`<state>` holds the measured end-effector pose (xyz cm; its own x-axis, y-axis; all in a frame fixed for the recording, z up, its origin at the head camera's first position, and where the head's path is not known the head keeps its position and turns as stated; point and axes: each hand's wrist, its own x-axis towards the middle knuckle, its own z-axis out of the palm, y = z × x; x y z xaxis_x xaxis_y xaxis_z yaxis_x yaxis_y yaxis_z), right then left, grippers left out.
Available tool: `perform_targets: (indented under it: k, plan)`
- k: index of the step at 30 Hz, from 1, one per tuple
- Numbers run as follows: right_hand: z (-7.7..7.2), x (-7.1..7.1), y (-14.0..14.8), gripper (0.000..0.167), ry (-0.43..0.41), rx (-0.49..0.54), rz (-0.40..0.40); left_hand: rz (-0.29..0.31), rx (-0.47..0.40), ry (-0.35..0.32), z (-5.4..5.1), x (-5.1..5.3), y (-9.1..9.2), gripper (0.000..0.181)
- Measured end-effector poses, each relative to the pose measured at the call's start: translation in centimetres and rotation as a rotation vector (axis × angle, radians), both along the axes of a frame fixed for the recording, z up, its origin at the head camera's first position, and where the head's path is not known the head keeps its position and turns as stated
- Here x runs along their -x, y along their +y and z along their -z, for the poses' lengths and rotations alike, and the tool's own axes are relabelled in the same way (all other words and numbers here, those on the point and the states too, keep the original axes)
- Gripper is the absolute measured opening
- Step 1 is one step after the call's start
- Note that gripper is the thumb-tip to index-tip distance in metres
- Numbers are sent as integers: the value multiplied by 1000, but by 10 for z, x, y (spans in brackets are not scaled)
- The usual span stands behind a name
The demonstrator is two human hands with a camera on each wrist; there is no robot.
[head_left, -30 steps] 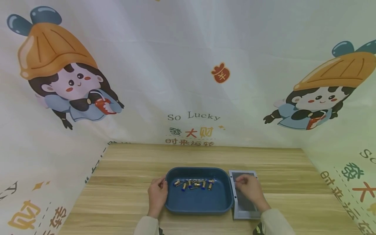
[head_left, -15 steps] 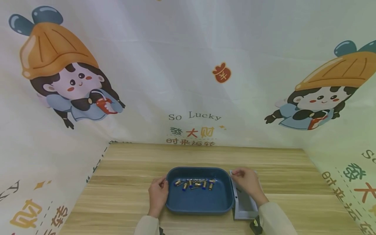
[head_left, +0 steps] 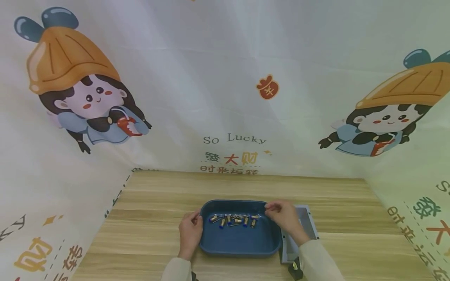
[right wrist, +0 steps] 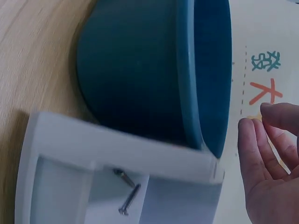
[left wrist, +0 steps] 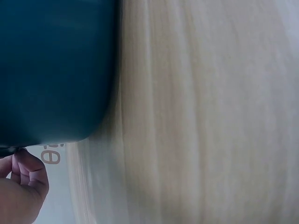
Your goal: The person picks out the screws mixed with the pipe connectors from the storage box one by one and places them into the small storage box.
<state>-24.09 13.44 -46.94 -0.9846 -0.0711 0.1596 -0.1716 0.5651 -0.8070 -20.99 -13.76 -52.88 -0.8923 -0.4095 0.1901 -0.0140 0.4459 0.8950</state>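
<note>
Tub (head_left: 240,242) held at the left, box (head_left: 310,219) just beside its right end
The box, showing screws (right wrist: 131,199), lies under the right arm, likely for short reaches. The left hand (head_left: 190,234) pinches the tub's rim, probably steadying it. The right hand (head_left: 285,217), fingers loosely extended, nothing visible between, hovers by the far right corner, near brass fittings (head_left: 238,221).

The right wrist view cuts off the white box (right wrist: 121,144), which seems slightly blurred.

The basin (head_left: 240,242) with fittings (head_left: 222,223) inside stands left of the box (right wrist: 121,150).
</note>
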Motion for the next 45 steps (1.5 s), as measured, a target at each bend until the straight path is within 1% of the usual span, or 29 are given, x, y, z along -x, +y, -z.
perform_targets:
  k: [5,15,22,26,30,32,39,45]
  plan:
    - [8,0,-12,10,30,12,-37,-2,-1,-6,0,-1,0,22]
    - [21,0,-37,11,-20,68,-123,3,-9,-4,-1,-2,0,22]
    - [33,1,-48,9,-31,18,-128,-4,-6,-3,-1,-1,-1,23]
    - [40,1,-53,11,-37,16,-147,-7,-16,-18,-1,-1,-1,24]
    - [46,0,-57,12,-60,7,-162,-8,-20,-20,0,-1,-1,23]
    - [49,-1,-60,12,-56,-4,-172,-8,-15,-11,0,-1,-1,23]
    - [54,-1,-68,12,-41,-22,-218,-2,-14,9,-1,-1,-1,23]
    - [56,0,-70,15,-47,-31,-208,-1,-18,-4,1,-1,-2,23]
